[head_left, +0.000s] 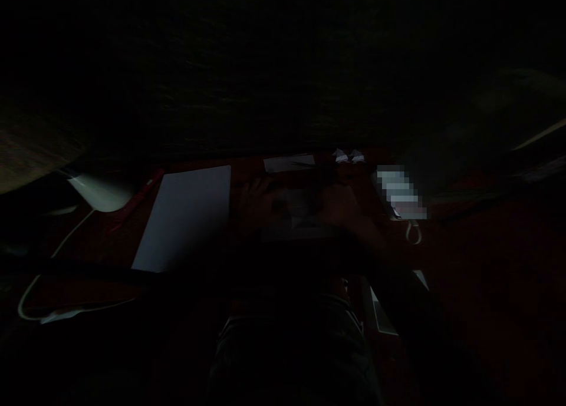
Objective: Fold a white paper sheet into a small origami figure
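The scene is very dark, and detail on both hands is faint. A pale sheet of paper (pixel 302 203), seemingly folded or creased, lies on the dark reddish table between my hands. My left hand (pixel 256 205) rests at the paper's left side, its fingers looking spread and its thumb side toward the sheet. Over the paper's right part lies my right hand (pixel 338 208). Its fingers are blurred and lost in shadow, so their grip does not show.
A large white sheet (pixel 190 211) lies to the left. Farther back are a smaller paper (pixel 289 163) with a thin dark item on it and two small folded paper pieces (pixel 349 155). A phone-like object (pixel 400 192) with a loop lies right. A white cable (pixel 66 241) curves at left.
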The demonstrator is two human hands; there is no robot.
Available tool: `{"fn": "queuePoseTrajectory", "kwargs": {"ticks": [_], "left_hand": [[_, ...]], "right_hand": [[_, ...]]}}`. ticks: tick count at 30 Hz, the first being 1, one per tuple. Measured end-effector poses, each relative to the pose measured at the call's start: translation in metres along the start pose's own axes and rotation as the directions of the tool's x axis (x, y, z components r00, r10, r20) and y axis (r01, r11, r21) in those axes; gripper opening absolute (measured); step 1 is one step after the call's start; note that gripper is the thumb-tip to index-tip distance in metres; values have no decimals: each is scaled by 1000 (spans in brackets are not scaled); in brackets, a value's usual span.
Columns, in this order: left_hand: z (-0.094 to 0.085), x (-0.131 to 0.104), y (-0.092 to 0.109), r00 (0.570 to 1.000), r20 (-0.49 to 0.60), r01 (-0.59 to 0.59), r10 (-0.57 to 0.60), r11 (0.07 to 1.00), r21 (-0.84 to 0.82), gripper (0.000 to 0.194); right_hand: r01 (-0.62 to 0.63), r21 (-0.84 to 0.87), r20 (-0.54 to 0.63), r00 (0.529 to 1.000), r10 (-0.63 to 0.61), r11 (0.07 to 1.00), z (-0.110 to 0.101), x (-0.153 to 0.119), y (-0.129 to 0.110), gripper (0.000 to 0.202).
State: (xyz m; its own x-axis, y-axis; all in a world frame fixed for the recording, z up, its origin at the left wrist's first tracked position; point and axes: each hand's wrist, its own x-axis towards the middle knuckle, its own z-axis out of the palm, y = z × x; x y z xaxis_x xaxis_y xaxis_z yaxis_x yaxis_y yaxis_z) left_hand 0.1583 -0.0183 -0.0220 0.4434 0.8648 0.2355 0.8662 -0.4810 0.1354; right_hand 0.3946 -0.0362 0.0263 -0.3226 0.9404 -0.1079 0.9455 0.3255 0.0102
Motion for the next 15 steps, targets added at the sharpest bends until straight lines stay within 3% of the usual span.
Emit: {"fn": "queuePoseTrajectory", "kwargs": {"ticks": [10, 15], "left_hand": [[1, 0, 3, 999, 24, 22, -23, 1000, 4, 54], [2, 1, 2, 999, 49, 15, -14, 1000, -19, 55]], "right_hand": [[-24, -4, -11, 1000, 24, 1000, 6, 0, 9, 34], [32, 38, -4, 999, -32, 999, 19, 6, 16, 34]]}}
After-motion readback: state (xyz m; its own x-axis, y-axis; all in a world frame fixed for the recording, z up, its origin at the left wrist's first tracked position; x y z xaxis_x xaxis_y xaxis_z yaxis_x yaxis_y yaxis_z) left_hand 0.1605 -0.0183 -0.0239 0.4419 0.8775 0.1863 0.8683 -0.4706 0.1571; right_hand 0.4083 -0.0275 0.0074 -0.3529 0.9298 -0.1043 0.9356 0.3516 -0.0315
